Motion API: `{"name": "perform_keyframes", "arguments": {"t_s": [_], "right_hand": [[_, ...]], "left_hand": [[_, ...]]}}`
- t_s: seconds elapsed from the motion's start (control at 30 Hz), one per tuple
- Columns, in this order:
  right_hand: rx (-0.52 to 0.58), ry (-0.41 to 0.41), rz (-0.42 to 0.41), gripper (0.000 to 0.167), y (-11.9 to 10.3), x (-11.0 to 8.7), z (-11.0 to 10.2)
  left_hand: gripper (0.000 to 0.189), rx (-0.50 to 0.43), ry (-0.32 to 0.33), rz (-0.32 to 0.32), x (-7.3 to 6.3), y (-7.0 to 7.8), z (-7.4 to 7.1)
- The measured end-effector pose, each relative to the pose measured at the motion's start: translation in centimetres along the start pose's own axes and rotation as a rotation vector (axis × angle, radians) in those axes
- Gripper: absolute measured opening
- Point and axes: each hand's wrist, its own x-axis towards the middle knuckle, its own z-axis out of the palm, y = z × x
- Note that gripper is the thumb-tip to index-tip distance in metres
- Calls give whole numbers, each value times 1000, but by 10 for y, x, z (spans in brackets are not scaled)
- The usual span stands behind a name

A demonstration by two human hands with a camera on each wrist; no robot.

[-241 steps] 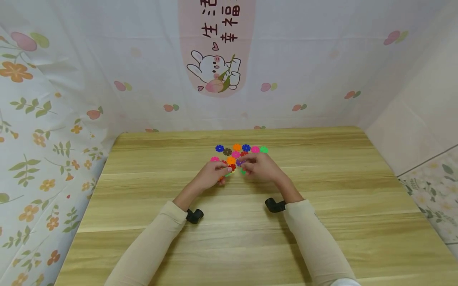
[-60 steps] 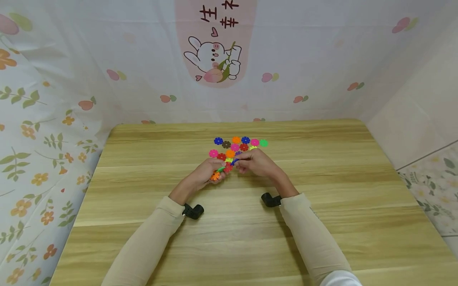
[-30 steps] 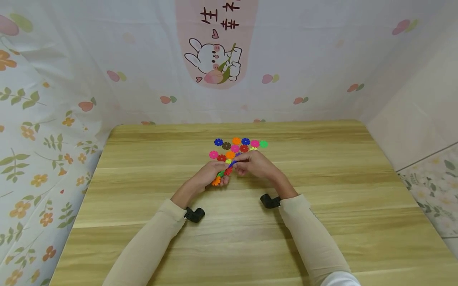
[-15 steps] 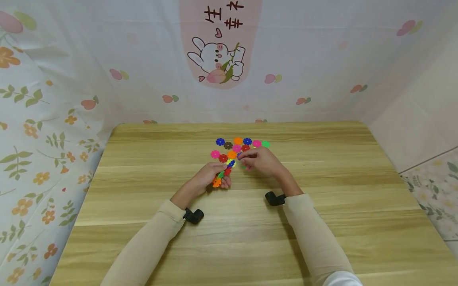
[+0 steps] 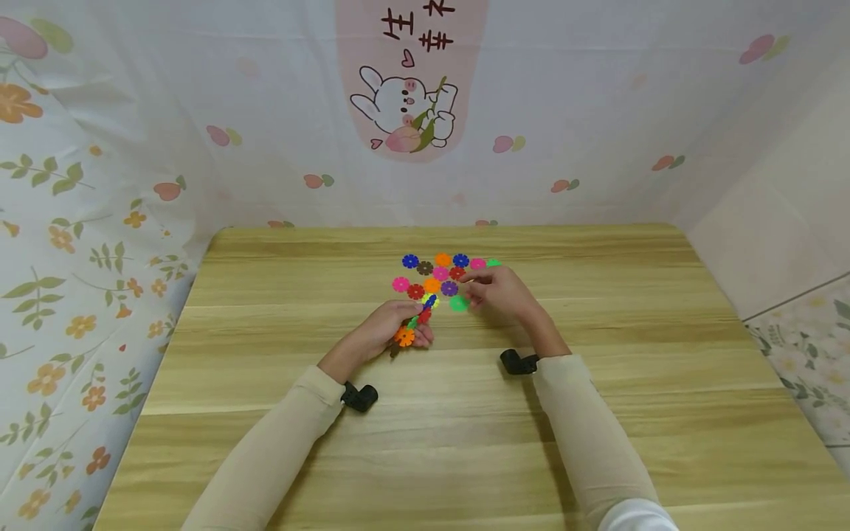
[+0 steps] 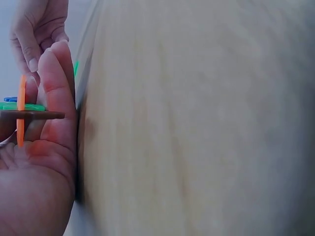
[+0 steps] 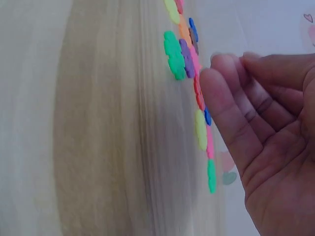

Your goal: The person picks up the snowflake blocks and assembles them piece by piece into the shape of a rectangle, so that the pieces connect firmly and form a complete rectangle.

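Note:
My left hand (image 5: 381,326) pinches a small joined cluster of notched plastic snowflake discs between thumb and fingers. An orange disc (image 5: 404,337), a green one (image 5: 412,323) and a blue one (image 5: 430,302) show in it. In the left wrist view, a brown disc (image 6: 44,115) crosses the orange one (image 6: 20,132). A red disc (image 5: 425,316) shows by the fingertips; whether it is joined I cannot tell. My right hand (image 5: 506,296) hovers right of the purple disc (image 5: 449,288) and a loose green disc (image 5: 459,303). Its loosely bent fingers hold nothing in the right wrist view.
Several loose discs lie flat beyond the hands, including pink (image 5: 401,284), brown (image 5: 425,268), and orange (image 5: 443,259) ones. A yellow disc (image 5: 434,303) is partly covered by the blue one. The wooden table (image 5: 425,442) meets a patterned cloth (image 5: 265,147) at the back.
A blue disc that the right hand pinched now stands on the left hand's cluster. The right hand has let go and moved right, uncovering the purple and green discs.

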Motion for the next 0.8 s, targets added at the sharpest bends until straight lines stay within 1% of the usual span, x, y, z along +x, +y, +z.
{"name": "perform_keyframes", "arguments": {"t_s": [0.17, 0.33, 0.43, 0.67, 0.8], "right_hand": [[14, 22, 31, 25, 6, 2, -4], [16, -15, 66, 26, 13, 4, -3], [8, -36, 70, 28, 16, 5, -2], [-5, 2, 83, 29, 17, 5, -3], [17, 2, 86, 33, 19, 5, -4]], "left_hand": [[37, 3, -4, 0, 0, 0, 1], [38, -6, -2, -3, 0, 0, 1], [36, -15, -3, -8, 0, 0, 1], [25, -45, -5, -1, 1, 0, 1], [24, -43, 0, -2, 1, 0, 1]]}}
